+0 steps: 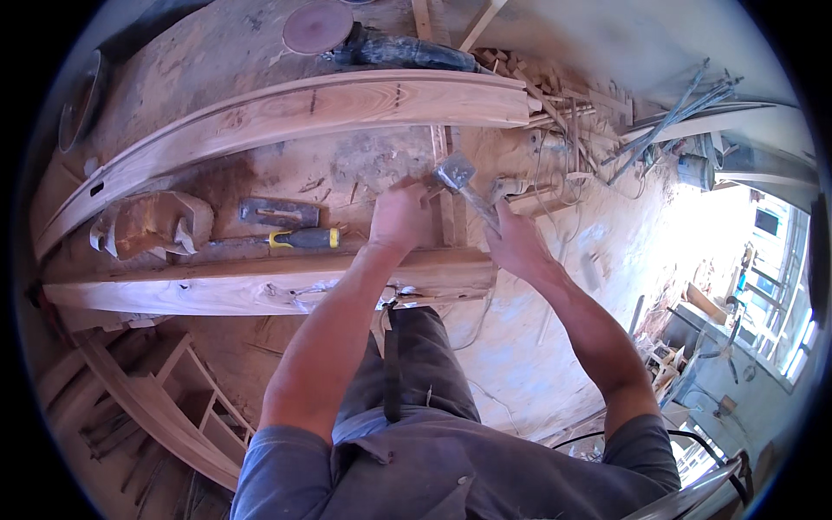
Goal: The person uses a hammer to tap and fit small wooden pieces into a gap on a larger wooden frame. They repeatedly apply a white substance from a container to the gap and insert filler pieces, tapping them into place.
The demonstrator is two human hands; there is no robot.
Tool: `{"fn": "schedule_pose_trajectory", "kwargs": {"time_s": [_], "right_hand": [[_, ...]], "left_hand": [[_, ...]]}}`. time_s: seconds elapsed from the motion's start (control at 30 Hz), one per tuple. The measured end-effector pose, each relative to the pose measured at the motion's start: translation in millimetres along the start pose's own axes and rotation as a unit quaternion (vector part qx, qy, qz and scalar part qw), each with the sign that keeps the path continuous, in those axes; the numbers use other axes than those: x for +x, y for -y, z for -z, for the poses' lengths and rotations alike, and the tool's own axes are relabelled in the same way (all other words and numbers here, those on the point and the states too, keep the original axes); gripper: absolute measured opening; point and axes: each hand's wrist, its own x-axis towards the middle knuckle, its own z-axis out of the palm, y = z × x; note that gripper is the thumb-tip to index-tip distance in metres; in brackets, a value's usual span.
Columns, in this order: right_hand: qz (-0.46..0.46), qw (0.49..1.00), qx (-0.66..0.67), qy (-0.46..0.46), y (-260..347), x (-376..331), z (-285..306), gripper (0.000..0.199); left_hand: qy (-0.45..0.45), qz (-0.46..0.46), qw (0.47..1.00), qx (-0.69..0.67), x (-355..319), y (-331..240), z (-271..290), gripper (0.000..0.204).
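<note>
My right hand is closed round the handle of a hammer. Its grey metal head is raised to the upper left of that hand, close to my left hand. The left hand is slightly blurred, its fingers curled together above the near wooden beam; what they hold, if anything, is hidden. To the left of it lies a chisel-like tool with a yellow and black handle. Behind this tool rests a dark, flat slotted metal piece.
A long curved wooden piece spans the far side. Beyond it lie a power tool and a round reddish disc. A crumpled brown bundle sits at left. Wood scraps and metal rods are piled at the far right.
</note>
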Motion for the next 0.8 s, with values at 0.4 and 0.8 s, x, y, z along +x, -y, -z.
{"fn": "schedule_pose_trajectory", "kwargs": {"time_s": [0.4,0.8], "right_hand": [[0.057,0.993,-0.099,-0.011,2,0,3,0.031],[0.195,0.956,0.124,-0.182,23,-27,23,0.029]], "left_hand": [[0.016,0.048,0.999,0.019,9,-14,9,0.007],[-0.065,0.039,0.997,-0.028,4,2,-3,0.009]]}}
